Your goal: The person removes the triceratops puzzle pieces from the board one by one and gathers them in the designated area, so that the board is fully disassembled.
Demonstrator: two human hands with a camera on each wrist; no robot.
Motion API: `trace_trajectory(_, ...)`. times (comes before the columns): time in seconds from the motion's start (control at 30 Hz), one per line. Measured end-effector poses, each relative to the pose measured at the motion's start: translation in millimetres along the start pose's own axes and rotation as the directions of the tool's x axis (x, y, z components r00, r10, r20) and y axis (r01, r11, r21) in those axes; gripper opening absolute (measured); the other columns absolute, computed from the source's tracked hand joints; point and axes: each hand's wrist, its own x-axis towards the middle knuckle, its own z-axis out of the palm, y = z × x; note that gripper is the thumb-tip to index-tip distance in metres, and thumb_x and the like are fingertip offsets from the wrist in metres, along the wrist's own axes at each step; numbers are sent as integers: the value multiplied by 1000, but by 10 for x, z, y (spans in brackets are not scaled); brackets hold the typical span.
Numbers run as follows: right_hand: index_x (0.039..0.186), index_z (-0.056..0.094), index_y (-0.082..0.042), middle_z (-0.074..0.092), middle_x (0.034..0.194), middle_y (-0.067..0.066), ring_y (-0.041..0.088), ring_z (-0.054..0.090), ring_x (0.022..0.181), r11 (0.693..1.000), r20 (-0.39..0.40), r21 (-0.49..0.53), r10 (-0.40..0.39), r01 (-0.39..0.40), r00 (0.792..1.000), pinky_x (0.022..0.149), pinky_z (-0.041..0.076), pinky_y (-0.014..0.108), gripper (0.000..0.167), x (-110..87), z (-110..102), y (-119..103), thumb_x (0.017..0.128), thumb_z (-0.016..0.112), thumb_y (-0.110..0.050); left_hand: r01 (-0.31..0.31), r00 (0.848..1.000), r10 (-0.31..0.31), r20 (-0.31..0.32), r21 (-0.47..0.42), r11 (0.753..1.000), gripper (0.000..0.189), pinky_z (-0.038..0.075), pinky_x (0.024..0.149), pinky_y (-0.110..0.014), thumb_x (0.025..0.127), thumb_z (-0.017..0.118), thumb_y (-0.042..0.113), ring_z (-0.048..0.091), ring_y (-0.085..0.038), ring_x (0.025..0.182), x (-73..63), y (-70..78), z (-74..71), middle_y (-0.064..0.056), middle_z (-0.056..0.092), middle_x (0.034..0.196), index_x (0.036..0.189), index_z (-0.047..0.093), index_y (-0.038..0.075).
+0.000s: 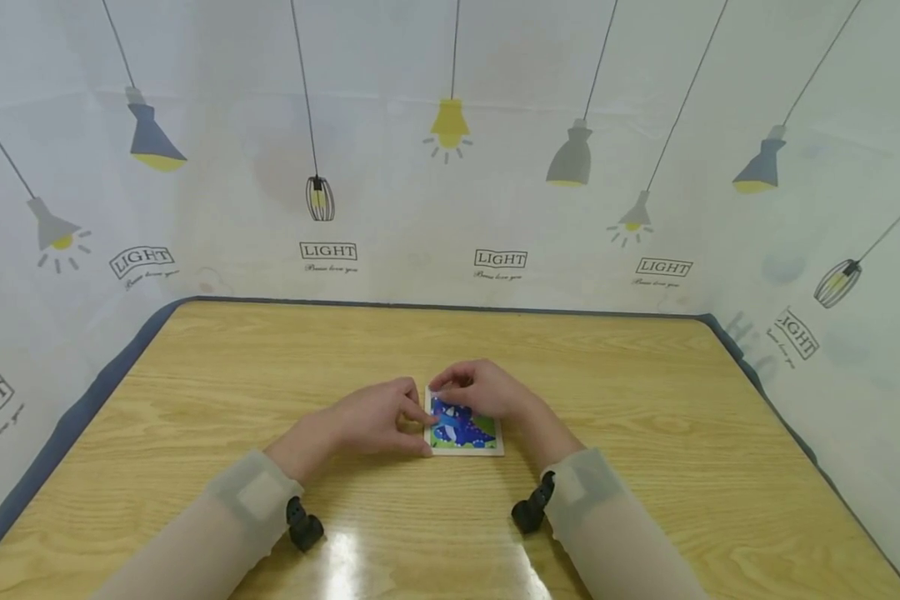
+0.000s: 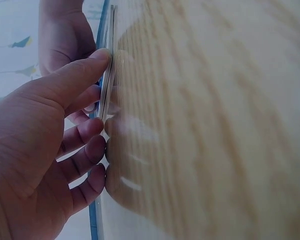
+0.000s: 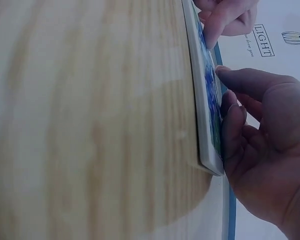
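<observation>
A small square picture board (image 1: 465, 442) with a white border and a blue dinosaur on green lies flat on the table. Its layered edge shows in the left wrist view. My left hand (image 1: 378, 417) holds the board at its left side, thumb by the near left corner and index finger on the picture; the other fingers of this hand (image 2: 40, 145) are bent at the tabletop. My right hand (image 1: 491, 390) reaches over the far part of the board with bent fingers, tips near the far left corner. In the right wrist view, this hand (image 3: 270, 135) partly hides the picture; anything between its fingertips is unclear.
The wood-grain table (image 1: 615, 375) reaches around the board on every side, with a dark blue strip (image 1: 450, 307) along its back edge. Behind stands a pale wall covering (image 1: 390, 150) printed with lamps. Black wrist devices (image 1: 305, 525) sit on both sleeves.
</observation>
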Motion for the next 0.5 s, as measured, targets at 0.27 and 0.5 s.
trace_trajectory(0.27, 115, 85, -26, 79, 114, -5, 15, 67, 101, 998, -58, -60, -11, 8, 998, 102, 55, 43, 18, 40, 34, 48, 109, 68, -25, 18, 1000, -18, 9, -11, 1000, 45, 42, 75, -28, 96, 86, 44, 49, -12, 88, -3, 16, -3, 4, 55, 106, 134, 81, 21)
trace_trajectory(0.5, 114, 87, -27, 80, 111, -5, 16, 68, 97, 998, -50, -61, 2, -5, 999, 92, 55, 38, 19, 48, 14, 23, 108, 69, -27, 22, 1000, -22, 5, -2, 1000, 45, 41, 75, -28, 95, 87, 44, 49, -12, 87, 0, 14, 4, 4, 54, 105, 133, 81, 21)
